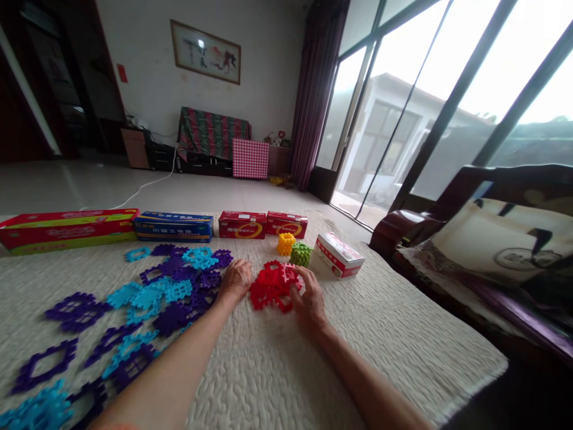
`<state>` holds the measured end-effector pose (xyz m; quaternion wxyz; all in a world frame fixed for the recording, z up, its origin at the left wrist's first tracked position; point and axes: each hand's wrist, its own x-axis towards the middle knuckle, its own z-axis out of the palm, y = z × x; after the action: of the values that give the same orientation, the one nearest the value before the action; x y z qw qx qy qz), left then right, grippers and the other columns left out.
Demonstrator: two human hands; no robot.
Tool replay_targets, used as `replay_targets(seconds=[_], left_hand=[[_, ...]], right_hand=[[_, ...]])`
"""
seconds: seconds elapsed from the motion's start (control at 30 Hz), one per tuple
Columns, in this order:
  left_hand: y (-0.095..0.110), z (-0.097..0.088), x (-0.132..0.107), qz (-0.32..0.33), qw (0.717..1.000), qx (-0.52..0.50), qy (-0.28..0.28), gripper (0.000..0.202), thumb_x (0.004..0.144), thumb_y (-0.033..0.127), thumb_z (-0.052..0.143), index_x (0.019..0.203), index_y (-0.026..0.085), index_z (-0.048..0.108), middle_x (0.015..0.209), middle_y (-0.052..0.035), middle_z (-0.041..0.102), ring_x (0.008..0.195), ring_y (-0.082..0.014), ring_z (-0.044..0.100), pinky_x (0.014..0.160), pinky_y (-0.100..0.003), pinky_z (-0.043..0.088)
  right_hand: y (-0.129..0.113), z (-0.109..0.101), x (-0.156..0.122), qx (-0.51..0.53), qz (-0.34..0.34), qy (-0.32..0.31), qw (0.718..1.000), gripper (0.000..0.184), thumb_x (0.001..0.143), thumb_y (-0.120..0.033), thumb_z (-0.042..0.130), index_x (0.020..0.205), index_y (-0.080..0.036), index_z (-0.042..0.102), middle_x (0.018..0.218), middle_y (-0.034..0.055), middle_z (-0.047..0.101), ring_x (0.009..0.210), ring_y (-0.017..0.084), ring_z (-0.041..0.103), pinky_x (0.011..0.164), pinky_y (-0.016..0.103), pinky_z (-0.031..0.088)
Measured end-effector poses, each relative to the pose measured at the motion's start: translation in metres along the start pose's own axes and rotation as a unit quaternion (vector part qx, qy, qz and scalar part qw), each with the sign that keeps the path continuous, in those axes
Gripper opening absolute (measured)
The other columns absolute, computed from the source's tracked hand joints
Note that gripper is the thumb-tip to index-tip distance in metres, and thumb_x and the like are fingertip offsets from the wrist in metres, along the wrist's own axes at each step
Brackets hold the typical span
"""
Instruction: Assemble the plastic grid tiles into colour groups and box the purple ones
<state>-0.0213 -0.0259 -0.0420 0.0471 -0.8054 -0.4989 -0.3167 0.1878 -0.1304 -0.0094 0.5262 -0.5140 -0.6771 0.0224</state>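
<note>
A heap of red interlocking plastic tiles (271, 286) lies on the cream quilted table cover (277, 364). My right hand (308, 298) is curled on the right side of the heap, fingers closed round a red piece. My left hand (236, 279) rests at the heap's left edge, fingers bent down onto the cover and touching the tiles. Just beyond the heap stand a yellow tile cube (285, 243) and a green tile cube (301, 254).
Purple and light-blue tiles (147, 298) are scattered over the left half of the cover. Red, blue and red-yellow boxes (174, 225) line the far edge, and a small white-red box (338, 255) sits at right. A dark wooden chair with a cushion (487, 239) stands to the right.
</note>
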Motion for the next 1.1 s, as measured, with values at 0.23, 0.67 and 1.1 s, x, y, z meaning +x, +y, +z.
replay_targets(seconds=[0.23, 0.67, 1.1], left_hand=[[0.002, -0.002, -0.001, 0.001, 1.0, 0.004, 0.003, 0.026, 0.084, 0.012, 0.04, 0.087, 0.017, 0.066, 0.087, -0.0071, 0.064, 0.089, -0.0193, 0.056, 0.088, -0.032, 0.043], [0.004, -0.004, -0.001, -0.008, 1.0, -0.001, 0.006, 0.027, 0.082, 0.011, 0.04, 0.085, 0.017, 0.066, 0.085, -0.0072, 0.063, 0.085, -0.0193, 0.056, 0.084, -0.032, 0.043], [-0.001, 0.0, -0.001, -0.001, 1.0, -0.018, 0.013, 0.027, 0.083, 0.012, 0.04, 0.087, 0.017, 0.066, 0.086, -0.0073, 0.063, 0.087, -0.0199, 0.056, 0.086, -0.032, 0.044]], right_hand=[[0.045, -0.032, 0.008, -0.109, 0.054, -0.017, 0.992, 0.034, 0.074, -0.018, 0.052, 0.107, -0.017, 0.061, 0.11, 0.0115, 0.063, 0.104, 0.024, 0.058, 0.093, 0.041, 0.047], [0.05, -0.028, 0.01, -0.167, 0.1, -0.046, 0.98, 0.038, 0.07, -0.016, 0.057, 0.107, -0.019, 0.06, 0.107, 0.0101, 0.061, 0.099, 0.024, 0.058, 0.088, 0.037, 0.047], [0.052, -0.035, 0.017, -0.143, 0.062, -0.115, 0.981, 0.021, 0.072, -0.006, 0.051, 0.077, -0.019, 0.066, 0.098, 0.0066, 0.066, 0.09, 0.018, 0.061, 0.084, 0.03, 0.048]])
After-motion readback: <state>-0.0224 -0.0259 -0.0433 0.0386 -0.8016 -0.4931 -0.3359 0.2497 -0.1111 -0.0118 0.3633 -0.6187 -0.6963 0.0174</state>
